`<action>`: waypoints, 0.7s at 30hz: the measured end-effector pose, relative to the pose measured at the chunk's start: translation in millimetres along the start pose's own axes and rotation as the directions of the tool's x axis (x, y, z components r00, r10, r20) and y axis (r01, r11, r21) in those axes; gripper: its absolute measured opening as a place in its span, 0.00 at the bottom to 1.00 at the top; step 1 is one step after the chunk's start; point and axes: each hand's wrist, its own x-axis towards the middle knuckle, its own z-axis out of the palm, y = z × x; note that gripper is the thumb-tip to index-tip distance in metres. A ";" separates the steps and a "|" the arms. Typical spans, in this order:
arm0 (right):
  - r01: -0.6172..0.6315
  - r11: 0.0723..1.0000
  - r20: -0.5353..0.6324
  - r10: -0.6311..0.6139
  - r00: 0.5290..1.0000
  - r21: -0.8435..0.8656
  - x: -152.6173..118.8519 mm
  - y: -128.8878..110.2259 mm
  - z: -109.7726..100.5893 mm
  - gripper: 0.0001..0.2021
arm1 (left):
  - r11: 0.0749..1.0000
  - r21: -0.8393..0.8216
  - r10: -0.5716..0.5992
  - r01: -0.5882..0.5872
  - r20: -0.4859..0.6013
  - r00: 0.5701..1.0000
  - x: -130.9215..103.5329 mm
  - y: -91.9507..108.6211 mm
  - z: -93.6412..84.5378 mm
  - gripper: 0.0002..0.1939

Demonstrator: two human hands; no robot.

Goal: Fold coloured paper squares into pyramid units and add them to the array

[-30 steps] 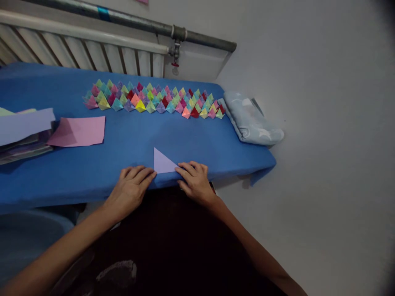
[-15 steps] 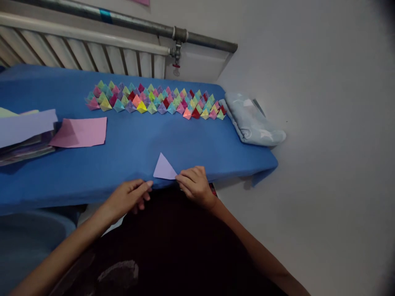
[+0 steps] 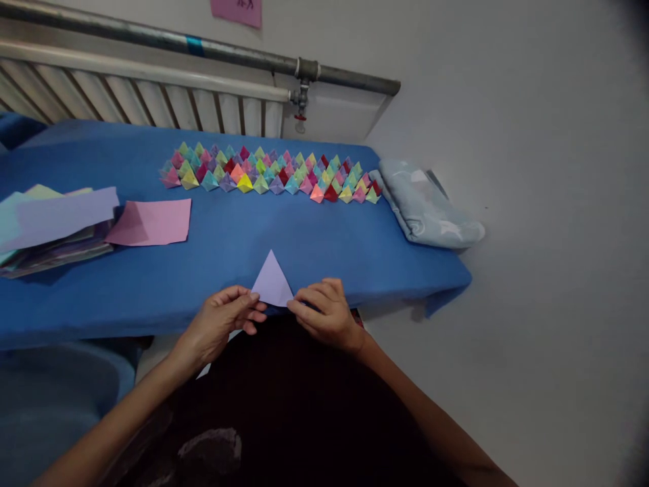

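Looking through the head camera from afar, I see a pale purple paper triangle (image 3: 272, 281), plain and smooth-faced with straight edges, its peak pointing away from the wearer; it sits at the near edge of the blue cloth (image 3: 226, 250), though I cannot tell whether it lies flat or is slightly lifted; the left hand (image 3: 220, 321) pinches the lower left corner, thumb on top, other fingers loosely curled; the right hand (image 3: 328, 314) grips the lower right corner with its fingertips. Compared with half a second ago, the left hand, then off the paper, now holds it; the peak, then leaning left, stands nearer the middle of the base; the colourful folded pieces (image 3: 268, 172) and the pink sheet (image 3: 151, 223) keep their places on the cloth; more of the pink note (image 3: 237, 10) shows.
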 end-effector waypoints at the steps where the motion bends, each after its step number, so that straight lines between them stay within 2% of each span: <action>1: -0.002 1.000 -0.015 0.003 1.000 0.029 0.2 -0.3 -0.7 0.10 | 0.999 0.005 0.033 -0.033 -0.003 0.999 1.2 -0.3 -1.1 0.19; 3: -0.043 0.993 -0.100 0.054 0.994 0.112 1.6 -0.1 -3.6 0.08 | 0.992 0.028 0.121 -0.121 -0.007 0.993 3.0 -0.1 -3.5 0.19; 6: -0.188 0.919 -0.237 0.279 0.930 0.346 8.9 -0.2 -11.8 0.12 | 0.964 0.095 0.251 -0.250 0.003 0.968 2.7 2.9 -6.8 0.17; 8: -0.273 0.797 -0.177 0.425 0.888 0.539 17.9 -2.8 -18.9 0.14 | 0.926 0.174 0.337 -0.335 0.016 0.941 0.0 6.6 -7.9 0.15; 10: -0.335 0.652 -0.018 0.472 0.882 0.680 28.5 -8.2 -25.4 0.19 | 0.850 0.291 0.447 -0.439 0.044 0.894 -3.9 11.0 -8.3 0.12; 13: -0.376 0.473 0.147 0.451 0.880 0.797 42.1 -17.5 -31.3 0.25 | 0.641 0.448 0.636 -0.623 0.146 0.758 -9.7 17.9 -8.6 0.07; 15: -0.371 0.348 0.190 0.458 0.869 0.861 47.1 -21.4 -32.7 0.29 | 0.501 0.478 0.711 -0.721 0.248 0.658 -12.6 21.8 -8.2 0.04; 16: -0.364 0.297 0.199 0.466 0.862 0.883 48.2 -22.2 -33.1 0.32 | 0.453 0.477 0.726 -0.753 0.293 0.622 -13.9 23.5 -7.6 0.04; 18: -0.353 0.256 0.201 0.475 0.857 0.900 48.4 -22.2 -33.5 0.37 | 0.405 0.472 0.730 -0.783 0.349 0.588 -16.1 26.0 -5.4 0.04; 19: -0.354 0.263 0.201 0.472 0.858 0.897 47.8 -21.8 -33.7 0.35 | 0.399 0.476 0.726 -0.784 0.358 0.587 -17.3 26.9 -3.8 0.04; 21: -0.362 0.294 0.195 0.472 0.860 0.885 46.1 -20.9 -34.1 0.25 | 0.407 0.488 0.707 -0.772 0.367 0.605 -19.5 28.1 -0.5 0.04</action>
